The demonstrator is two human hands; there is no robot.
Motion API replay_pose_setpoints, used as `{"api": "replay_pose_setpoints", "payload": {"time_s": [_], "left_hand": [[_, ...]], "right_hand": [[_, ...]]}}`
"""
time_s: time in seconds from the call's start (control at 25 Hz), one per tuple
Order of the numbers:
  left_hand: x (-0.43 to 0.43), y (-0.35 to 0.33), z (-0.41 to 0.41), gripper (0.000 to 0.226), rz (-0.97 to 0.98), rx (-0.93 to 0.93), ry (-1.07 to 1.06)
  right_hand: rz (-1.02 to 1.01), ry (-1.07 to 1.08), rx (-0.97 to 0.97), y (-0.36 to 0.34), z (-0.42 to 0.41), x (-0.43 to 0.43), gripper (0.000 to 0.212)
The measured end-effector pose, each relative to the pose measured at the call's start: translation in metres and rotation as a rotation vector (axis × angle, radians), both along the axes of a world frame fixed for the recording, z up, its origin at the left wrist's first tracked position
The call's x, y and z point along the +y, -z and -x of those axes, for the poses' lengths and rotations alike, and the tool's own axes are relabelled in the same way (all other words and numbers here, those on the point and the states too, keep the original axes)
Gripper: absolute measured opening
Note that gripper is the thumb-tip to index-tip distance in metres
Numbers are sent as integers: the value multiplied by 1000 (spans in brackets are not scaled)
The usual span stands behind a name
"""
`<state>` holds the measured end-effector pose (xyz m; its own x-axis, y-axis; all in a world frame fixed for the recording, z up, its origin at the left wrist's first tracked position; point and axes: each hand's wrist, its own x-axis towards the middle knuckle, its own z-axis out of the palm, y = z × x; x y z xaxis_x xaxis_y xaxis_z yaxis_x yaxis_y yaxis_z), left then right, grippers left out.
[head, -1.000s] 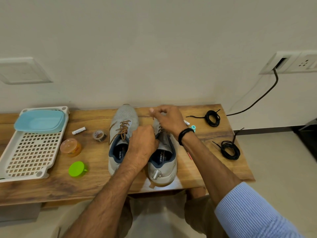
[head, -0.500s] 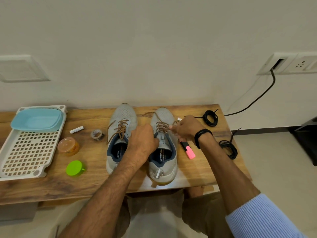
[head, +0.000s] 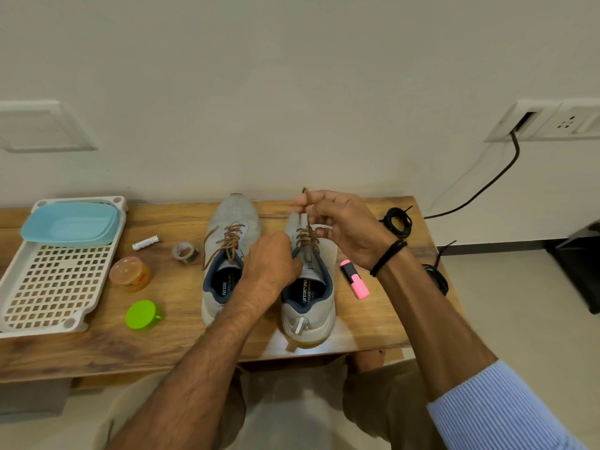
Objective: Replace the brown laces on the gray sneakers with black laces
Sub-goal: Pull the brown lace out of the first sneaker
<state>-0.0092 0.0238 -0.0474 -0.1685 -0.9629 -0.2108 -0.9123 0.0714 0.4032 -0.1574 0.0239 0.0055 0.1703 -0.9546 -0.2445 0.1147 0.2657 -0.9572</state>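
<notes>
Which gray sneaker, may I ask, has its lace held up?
The right sneaker: the right hand pinches its brown lace aloft; the left sneaker's lace lies untouched.

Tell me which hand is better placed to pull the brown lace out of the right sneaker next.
Right. The right hand pinches the brown lace end above the right sneaker; the left hand holds that shoe at its tongue, steadying it.

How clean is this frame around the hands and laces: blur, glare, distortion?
Head view: soft, even light, and the right hand pinching the brown lace is sharp; head view: a pale glare patch on the bench beside the heel of the right sneaker; head view: wide-angle bending skews the wall plate and socket.
</notes>
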Motion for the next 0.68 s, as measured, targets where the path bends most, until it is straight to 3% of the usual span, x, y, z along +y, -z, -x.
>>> {"api": "replay_pose_setpoints", "payload": {"time_s": [0.12,0.16,0.2,0.28,0.36,0.4,0.44,0.52,0.68], "left_hand": [[3,0,-2,10,-5,149,2],[4,0,-3,9,-14,181,4],[4,-1,-3,8,-12,169,4],[1,0,-2,9,3,61,0],[-2,1,-1,18,0,5,7],[-3,3,0,20,-7,1,8],[-4,3,0,21,-12,-5,9],[-5,6,1,22,-7,-15,9],[-4,5,1,18,25,-12,20]], "right_hand": [[134,-543,-26,-13,16,16,36],[145,-635,10,-14,21,20,38],[141,-625,68,-12,25,21,38],[130,-349,322,0,30,15,31],[118,0,809,17,34,4,18],[45,70,991,25,36,0,14],[-48,72,1055,31,35,-3,16],[-174,7,959,35,25,-3,26],[-160,-27,1014,38,5,-7,34]]}}
